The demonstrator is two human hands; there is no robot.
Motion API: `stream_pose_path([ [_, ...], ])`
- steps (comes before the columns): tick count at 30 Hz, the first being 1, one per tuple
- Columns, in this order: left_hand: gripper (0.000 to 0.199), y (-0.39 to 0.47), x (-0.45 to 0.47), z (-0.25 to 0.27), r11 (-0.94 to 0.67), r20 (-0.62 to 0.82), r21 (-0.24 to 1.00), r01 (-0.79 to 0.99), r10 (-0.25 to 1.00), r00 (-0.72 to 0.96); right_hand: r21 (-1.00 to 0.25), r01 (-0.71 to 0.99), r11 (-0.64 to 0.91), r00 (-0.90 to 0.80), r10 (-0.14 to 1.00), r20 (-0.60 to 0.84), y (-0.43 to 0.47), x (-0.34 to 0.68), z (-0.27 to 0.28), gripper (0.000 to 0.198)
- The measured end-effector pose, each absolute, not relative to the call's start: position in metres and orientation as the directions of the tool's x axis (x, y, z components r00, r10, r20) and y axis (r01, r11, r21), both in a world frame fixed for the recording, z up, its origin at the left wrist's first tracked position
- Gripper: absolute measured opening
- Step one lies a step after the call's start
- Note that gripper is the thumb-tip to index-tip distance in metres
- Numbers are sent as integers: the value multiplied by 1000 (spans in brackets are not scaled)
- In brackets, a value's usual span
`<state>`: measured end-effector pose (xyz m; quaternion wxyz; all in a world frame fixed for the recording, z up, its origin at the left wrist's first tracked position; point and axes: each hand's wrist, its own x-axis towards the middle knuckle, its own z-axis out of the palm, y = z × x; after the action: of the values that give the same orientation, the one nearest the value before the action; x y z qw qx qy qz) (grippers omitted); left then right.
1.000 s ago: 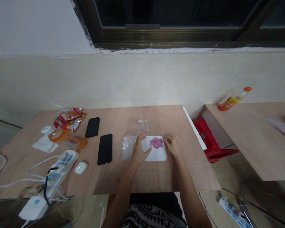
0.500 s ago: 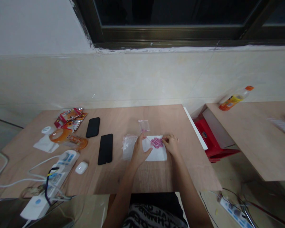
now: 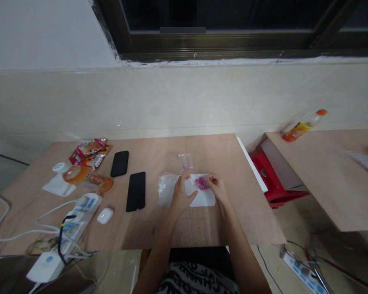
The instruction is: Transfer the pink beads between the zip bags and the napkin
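A cluster of small pink beads lies on a white sheet of paper. My left hand is over the paper's left edge, with the thumb stretched out below the beads. Its fingertips are bent together by a faint thin line, and what they hold is too small to make out. At the beads' right side, my right hand has thumb and forefinger pinched; anything between them is too tiny to name. Just beyond the left fingertips is a small clear bag with some pink beads at its near end.
Left of the paper lies a crinkled clear plastic bag. Farther left are two black phones, a white case, an orange bottle on its side, snack wrappers and a power strip with cables.
My right hand has moved slightly left, its pinched fingertips now at the right edge of the beads. My left hand has stayed almost in place.
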<state>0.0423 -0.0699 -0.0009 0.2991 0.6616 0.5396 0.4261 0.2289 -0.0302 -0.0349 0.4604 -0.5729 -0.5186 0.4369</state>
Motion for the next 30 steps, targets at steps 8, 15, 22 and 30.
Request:
stream_pose_path([
  [8, 89, -70, 46, -8, -260, 260, 853, 453, 963, 62, -998, 51, 29, -105, 994, 23, -41, 197, -6, 32],
  [15, 89, -71, 44, -7, -239, 235, 860, 451, 970, 66, -998, 68, 7, 44, 999, 10, -35, 214, -21, 35],
  [22, 88, -71, 45, -7, -218, 218, 867, 448, 975, 54, -897, 440, -30, 183, 981, 57, -33, 251, -49, 27],
  [30, 86, -71, 45, -4, -221, 221, 859, 462, 974, 57, -726, 687, -18, 105, 992, 75, -34, 255, -58, 28],
])
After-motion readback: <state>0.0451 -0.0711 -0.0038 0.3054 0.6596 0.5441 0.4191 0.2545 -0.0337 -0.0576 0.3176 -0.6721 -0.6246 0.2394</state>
